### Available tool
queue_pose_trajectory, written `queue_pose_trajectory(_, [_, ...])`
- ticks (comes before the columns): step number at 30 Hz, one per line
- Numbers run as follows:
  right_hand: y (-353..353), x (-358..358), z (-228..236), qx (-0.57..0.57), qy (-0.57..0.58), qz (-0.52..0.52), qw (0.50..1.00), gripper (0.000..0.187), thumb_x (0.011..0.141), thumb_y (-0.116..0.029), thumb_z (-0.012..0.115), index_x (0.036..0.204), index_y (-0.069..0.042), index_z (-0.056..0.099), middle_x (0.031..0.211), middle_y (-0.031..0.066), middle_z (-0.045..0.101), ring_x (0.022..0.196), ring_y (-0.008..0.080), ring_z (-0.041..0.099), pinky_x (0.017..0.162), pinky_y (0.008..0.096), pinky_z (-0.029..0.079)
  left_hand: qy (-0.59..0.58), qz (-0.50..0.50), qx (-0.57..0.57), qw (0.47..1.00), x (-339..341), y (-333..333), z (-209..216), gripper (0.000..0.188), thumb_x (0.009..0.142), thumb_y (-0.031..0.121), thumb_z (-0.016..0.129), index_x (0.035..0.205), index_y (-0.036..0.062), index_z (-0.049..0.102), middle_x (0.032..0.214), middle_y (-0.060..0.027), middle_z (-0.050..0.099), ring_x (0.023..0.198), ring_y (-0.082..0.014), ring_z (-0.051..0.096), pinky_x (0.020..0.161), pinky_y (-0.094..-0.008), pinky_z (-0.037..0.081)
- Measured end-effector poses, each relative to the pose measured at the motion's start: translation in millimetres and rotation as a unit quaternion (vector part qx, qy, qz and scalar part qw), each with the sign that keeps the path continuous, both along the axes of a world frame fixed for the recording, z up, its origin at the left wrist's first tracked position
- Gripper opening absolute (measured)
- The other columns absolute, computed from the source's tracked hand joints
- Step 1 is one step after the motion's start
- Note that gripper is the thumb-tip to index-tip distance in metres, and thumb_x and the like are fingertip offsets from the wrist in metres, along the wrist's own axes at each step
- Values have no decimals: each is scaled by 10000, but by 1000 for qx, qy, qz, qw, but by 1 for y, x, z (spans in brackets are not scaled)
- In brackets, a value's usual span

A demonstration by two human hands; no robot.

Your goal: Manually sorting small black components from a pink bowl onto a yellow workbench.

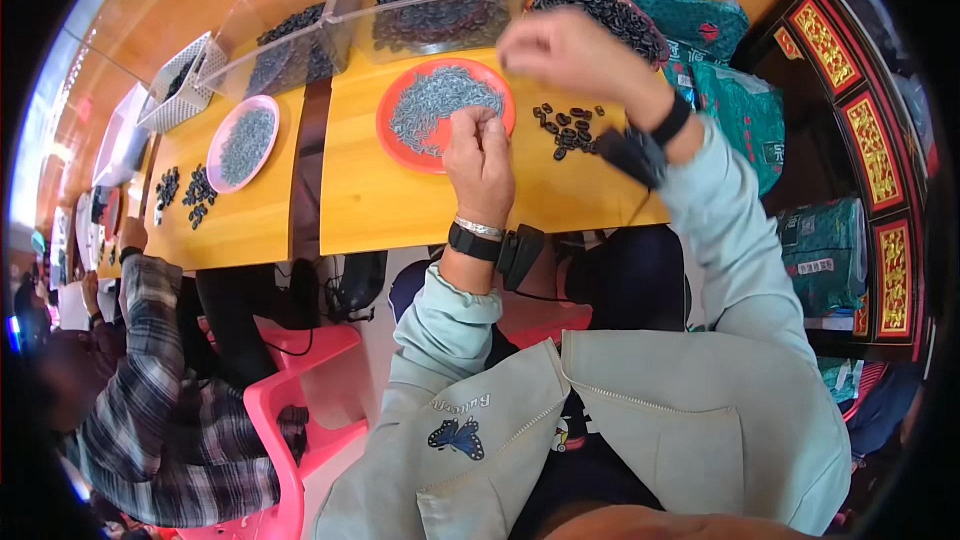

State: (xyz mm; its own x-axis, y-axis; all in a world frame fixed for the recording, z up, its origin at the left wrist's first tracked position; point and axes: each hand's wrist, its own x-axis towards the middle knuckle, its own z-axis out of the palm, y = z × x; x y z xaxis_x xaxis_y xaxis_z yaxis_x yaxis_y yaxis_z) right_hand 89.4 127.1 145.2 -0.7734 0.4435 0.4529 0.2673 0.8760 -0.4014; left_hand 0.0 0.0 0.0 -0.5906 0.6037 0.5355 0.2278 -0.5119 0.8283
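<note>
My left hand (481, 165) is pinched closed over the near right part of a round red plate (390, 144); whatever is between its fingertips is too small to make out. Many small grey metal screw-like pieces (420, 105) lie heaped on that plate. Above the plate's far right side is my right hand (575, 55), fingers curled and pointing left, with their tips too unclear to show what they hold. A scatter of small black oval parts (570, 130) lies on the yellow table (350, 210), right of the plate.
Clear plastic bins (350, 30) of black parts line the back. A heap of black rings (600, 15) stands behind my right hand. Green packages (740, 105) lie at the right. To the left, a person in a plaid shirt (150, 380) sits by a pink plate (272, 120) of grey pieces.
</note>
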Motion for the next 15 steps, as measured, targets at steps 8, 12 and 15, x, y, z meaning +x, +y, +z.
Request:
queue_pose_trajectory(8, [6, -28, 8, -156, 151, -94, 972, 210, 831, -98, 516, 949, 35, 628, 664, 90, 610, 576, 135, 579, 520, 280, 448, -210, -25, 7, 977, -40, -41, 14, 50, 890, 54, 474, 878, 10, 496, 731, -61, 542, 608, -124, 527, 576, -247, 446])
queue_pose_trajectory(12, [18, 7, -72, -81, -31, -59, 994, 200, 825, -141, 600, 963, -4, 643, 800, 38, 654, 720, 95, 588, 666, 251, 467, -266, 1, 41, 963, -61, -43, 20, 71, 913, 68, 426, 890, 16, 468, 740, -67, 534, 598, -131, 520, 555, -249, 440])
queue_pose_trajectory(15, [-11, 10, -106, -118, -8, -97, 988, 210, 768, -191, 619, 897, -35, 674, 769, 109, 668, 691, 200, 641, 639, 313, 491, -280, 1, 42, 959, -65, -46, 16, 74, 916, 75, 418, 896, 19, 462, 739, -71, 538, 589, -134, 524, 550, -248, 442])
